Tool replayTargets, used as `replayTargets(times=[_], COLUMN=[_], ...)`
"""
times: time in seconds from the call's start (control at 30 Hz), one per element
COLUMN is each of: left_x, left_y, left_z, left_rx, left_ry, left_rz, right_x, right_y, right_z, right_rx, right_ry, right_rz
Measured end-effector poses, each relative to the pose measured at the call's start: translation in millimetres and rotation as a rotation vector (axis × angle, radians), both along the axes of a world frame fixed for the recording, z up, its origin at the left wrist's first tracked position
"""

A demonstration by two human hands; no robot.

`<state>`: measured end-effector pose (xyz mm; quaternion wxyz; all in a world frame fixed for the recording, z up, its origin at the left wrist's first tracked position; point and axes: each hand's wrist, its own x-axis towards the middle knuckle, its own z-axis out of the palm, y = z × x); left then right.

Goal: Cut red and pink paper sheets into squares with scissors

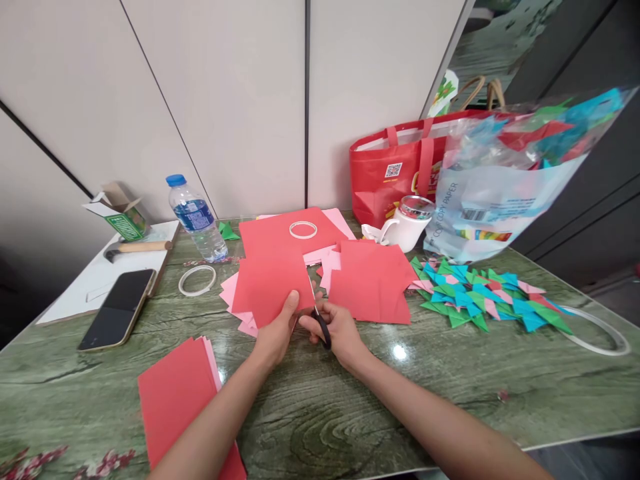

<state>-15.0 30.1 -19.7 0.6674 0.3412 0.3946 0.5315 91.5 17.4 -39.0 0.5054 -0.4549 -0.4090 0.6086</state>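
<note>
My left hand (277, 331) pinches the lower edge of a red paper sheet (267, 283), held just above the green table (350, 407). My right hand (336, 330) is closed round the black handles of scissors (320, 320), whose blades point up along the sheet's right edge. More red paper (373, 280) lies right of the hands, with pink sheets underneath. A stack of red sheets (173, 390) lies near my left forearm.
A phone (117, 308) and a hammer (137, 247) lie on a white board at the left, beside a water bottle (196, 217) and tape rings (197, 280). A white mug (406, 227), a red bag (395, 173), a plastic paper bag (500, 180) and several folded paper pieces (480, 297) sit on the right.
</note>
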Motion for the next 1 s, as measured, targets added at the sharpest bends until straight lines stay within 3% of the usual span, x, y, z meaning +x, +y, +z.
replayTargets(times=[0.13,0.27,0.43,0.57,0.63,0.73,0.83,0.93,1.0], left_x=[-3.5,-10.2,-14.6,-26.5,-33.9,-41.1,-43.2,-43.6,-44.1], left_y=[4.1,4.2,4.4,14.4,20.5,26.5,28.5,29.3,30.1], left_z=[2.4,3.1,4.8,0.9,-1.5,-6.3,-12.2,-16.0,-16.6], left_rx=[0.079,0.125,0.242,0.517,0.655,0.586,0.45,0.415,0.414], left_ry=[0.005,0.414,0.87,1.087,1.282,1.535,1.62,1.607,1.591], left_rz=[0.04,0.123,-0.095,0.095,0.117,0.047,-0.022,-0.046,-0.035], right_x=[7.6,11.5,12.8,30.6,43.5,59.0,64.1,59.2,52.9], right_y=[9.1,11.8,10.9,22.8,31.3,41.3,43.4,36.9,29.8], right_z=[-0.3,4.8,8.1,6.6,3.9,-1.3,-2.3,4.4,11.5], right_rx=[0.0,0.09,0.137,0.195,0.226,0.209,0.236,0.381,0.504], right_ry=[0.101,0.108,0.024,-0.091,-0.147,-0.196,-0.251,-0.41,-0.507], right_rz=[-0.18,-0.179,-0.212,-0.511,-0.653,-0.89,-1.025,-1.127,-1.114])
